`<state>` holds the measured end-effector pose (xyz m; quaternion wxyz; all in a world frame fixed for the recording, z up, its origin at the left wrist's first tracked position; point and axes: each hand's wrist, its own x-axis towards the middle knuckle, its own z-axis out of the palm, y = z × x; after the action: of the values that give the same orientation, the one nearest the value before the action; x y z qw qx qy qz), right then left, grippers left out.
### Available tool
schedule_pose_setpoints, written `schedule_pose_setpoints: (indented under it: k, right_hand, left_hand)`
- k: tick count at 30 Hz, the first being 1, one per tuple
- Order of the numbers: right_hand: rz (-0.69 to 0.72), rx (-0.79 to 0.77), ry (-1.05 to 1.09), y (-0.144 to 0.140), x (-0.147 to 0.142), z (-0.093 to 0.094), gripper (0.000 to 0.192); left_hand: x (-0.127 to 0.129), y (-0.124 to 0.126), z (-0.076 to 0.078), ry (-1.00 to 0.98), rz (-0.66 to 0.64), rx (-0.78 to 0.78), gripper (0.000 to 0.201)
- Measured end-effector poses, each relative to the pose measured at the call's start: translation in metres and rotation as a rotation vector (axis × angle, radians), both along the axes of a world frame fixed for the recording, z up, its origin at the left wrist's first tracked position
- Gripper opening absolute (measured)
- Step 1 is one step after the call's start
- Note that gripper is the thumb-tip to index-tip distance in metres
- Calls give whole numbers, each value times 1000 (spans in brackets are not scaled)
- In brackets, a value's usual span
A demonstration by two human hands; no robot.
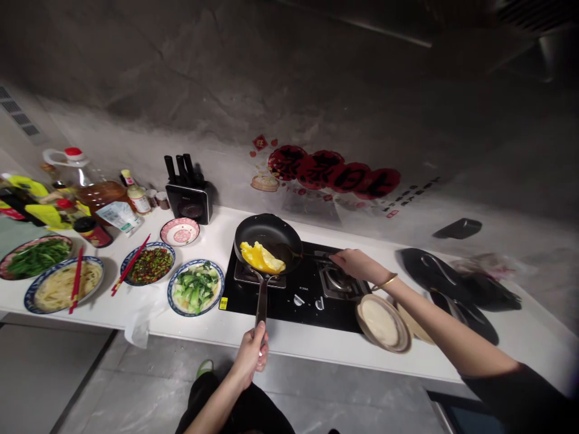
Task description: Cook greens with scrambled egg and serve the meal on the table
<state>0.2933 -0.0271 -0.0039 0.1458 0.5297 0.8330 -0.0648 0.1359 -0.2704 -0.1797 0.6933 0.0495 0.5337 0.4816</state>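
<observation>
Egg (261,257) lay in the black frying pan (268,241), a folded yellow sheet gathered toward the near left side, and the pan sat over the left burner of the black stove (289,295) set into the white counter (316,346). Judging by its solid, bright colour and the absence of runny liquid around it, the egg looked largely set, so the cooking seemed well advanced; it had not yet been taken out of the pan, and no bare plate stood ready just beside it.

Four finished dishes were already lined up to the left: greens in a blue-rimmed plate (197,288), a chopped pepper dish (151,265) with red chopsticks (130,265) across it, noodles (63,285) and green beans (36,256).

The left hand (251,352) was closed around the end of the pan handle (261,301), fingers wrapped firmly. The right hand (357,264) reached over the stove, closed on the handle of a dark spatula (294,253) whose blade rested inside the pan beside the egg. A round lidded clay pot (383,322) stood beneath that forearm.
</observation>
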Motion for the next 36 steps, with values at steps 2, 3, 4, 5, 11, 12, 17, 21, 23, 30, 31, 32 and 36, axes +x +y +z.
schedule_pose_setpoints:
  k: [2, 3, 4, 5, 11, 12, 17, 21, 23, 30, 31, 32, 36]
  right_hand:
    - [-110, -134, 17, 5, 3, 5, 44]
    - [-180, -205, 46, 7, 4, 5, 45]
    - [-252, -274, 92, 8, 5, 3, 44]
    - [-322, -340, 157, 9, 6, -1, 43]
    - [-567, -669, 696, 10, -6, -40, 31]
    - [-551, -650, 721, 10, -8, -43, 30]
    - [-368, -299, 593, 9, -9, -35, 38]
    - [83, 73, 312, -8, -5, -22, 29]
    - [237, 221, 126, -23, -8, -20, 32]
    - [358, 277, -111, -59, -37, -37, 35]
    - [356, 280, -111, -59, -42, -40, 35]
    - [350, 287, -113, -58, -46, -43, 36]
    - [283, 314, -143, -49, -58, -53, 37]
  left_hand:
    - [-1, -1, -1, 9, -12, 1, 60]
    - [-1, -1, -1, 15, -17, 2, 60]
    - [-2, -1, -1, 20, -24, 2, 60]
    - [-2, -1, 0, 26, -31, 0, 59]
    - [-3, 1, 2, 63, -45, -11, 60]
    - [-3, 1, 2, 66, -48, -15, 61]
    - [-3, 0, 0, 73, -51, -28, 62]
    - [-3, 0, -2, 71, -45, -26, 62]
    - [-3, 0, -2, 73, -41, -25, 62]
    - [-3, 0, -1, 72, -47, -38, 64]
    - [-3, 0, -2, 75, -50, -38, 64]
    - [-3, 0, -2, 78, -50, -37, 64]
    - [-3, 1, -4, 87, -55, -40, 64]
